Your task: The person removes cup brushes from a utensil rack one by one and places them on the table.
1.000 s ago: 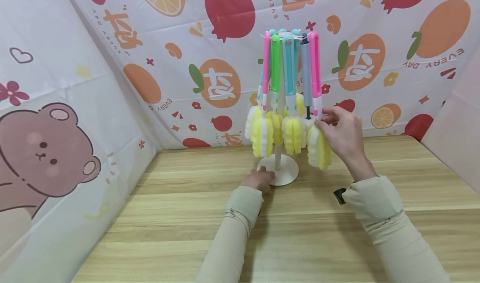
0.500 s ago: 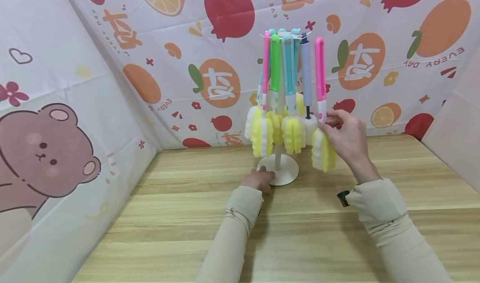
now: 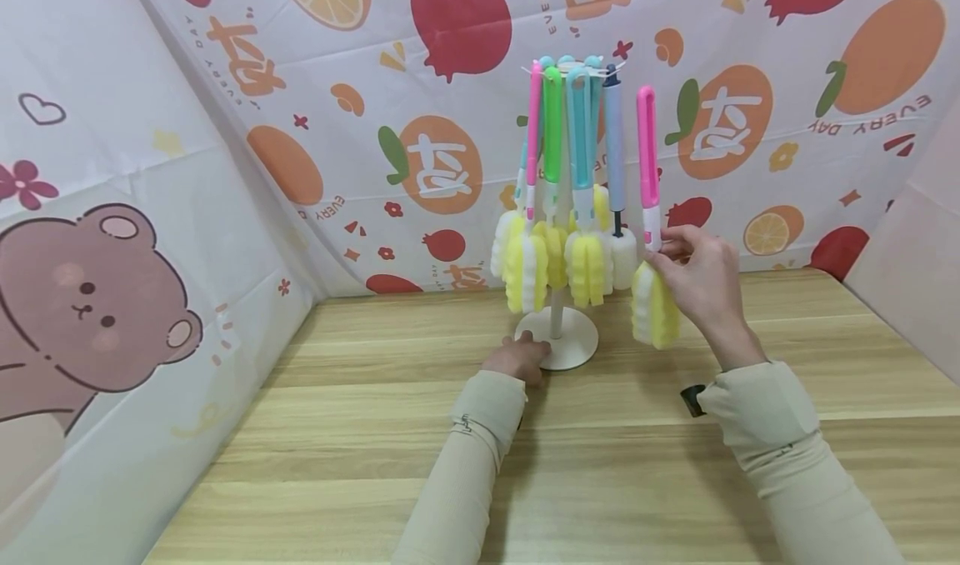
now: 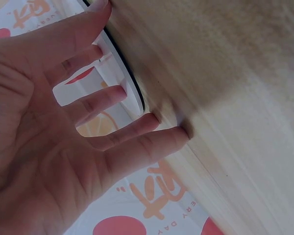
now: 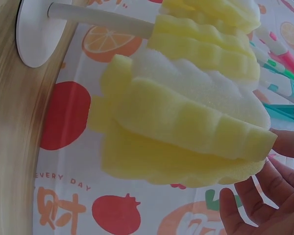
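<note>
My right hand (image 3: 701, 277) pinches a pink-handled sponge brush (image 3: 648, 148) low on its white neck, just above the sponge. The brush hangs upright, apart from the rack, its yellow and white sponge head (image 5: 186, 122) large in the right wrist view. My left hand (image 3: 517, 357) rests at the white round base (image 3: 573, 344) of the rack, fingers spread. In the left wrist view the fingertips (image 4: 118, 93) touch the base's rim and the table. Several other sponge brushes hang around the rack, among them a green one (image 3: 552, 127) and a grey-blue one (image 3: 613, 144).
The wooden table (image 3: 360, 432) runs up to a fruit-printed cloth (image 3: 330, 173) behind the rack. A side cloth with a bear print (image 3: 82, 298) stands at the left, and a pale wall panel (image 3: 915, 248) at the right.
The pink brush has come off the rack's right side and moved right and slightly down with my right hand. My left hand has stayed at the base.
</note>
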`<state>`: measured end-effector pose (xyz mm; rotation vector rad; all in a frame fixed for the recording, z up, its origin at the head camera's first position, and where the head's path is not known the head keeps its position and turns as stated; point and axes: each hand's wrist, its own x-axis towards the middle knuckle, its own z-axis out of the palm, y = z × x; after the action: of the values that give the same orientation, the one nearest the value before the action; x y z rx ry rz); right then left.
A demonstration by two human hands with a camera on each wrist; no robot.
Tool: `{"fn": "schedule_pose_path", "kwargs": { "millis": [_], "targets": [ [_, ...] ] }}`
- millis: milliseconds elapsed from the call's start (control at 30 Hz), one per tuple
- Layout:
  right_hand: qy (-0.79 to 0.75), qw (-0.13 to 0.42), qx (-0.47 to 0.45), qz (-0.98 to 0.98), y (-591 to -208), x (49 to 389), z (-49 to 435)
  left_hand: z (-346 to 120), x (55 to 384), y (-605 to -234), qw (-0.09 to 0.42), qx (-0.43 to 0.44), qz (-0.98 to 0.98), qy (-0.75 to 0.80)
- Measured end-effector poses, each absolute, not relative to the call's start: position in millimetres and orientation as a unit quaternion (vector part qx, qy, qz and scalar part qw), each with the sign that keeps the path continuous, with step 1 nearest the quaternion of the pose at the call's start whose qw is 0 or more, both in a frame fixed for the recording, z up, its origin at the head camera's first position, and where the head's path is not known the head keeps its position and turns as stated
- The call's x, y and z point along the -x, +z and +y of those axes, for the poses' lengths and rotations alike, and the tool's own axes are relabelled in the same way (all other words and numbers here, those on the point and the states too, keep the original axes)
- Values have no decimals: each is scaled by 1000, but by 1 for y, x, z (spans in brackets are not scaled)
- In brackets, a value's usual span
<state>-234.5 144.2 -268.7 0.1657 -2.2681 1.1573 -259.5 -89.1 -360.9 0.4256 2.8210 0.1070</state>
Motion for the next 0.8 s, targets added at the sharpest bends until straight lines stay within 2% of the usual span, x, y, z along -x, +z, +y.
{"fn": "schedule_pose_path", "kwargs": {
  "millis": [433, 800],
  "targets": [
    [428, 281, -48, -857, -271, 237, 148, -89, 259, -361, 140, -148, 978, 33],
    [400, 294, -39, -867, -277, 238, 150, -89, 260, -361, 144, -145, 978, 40]
  ]
}}
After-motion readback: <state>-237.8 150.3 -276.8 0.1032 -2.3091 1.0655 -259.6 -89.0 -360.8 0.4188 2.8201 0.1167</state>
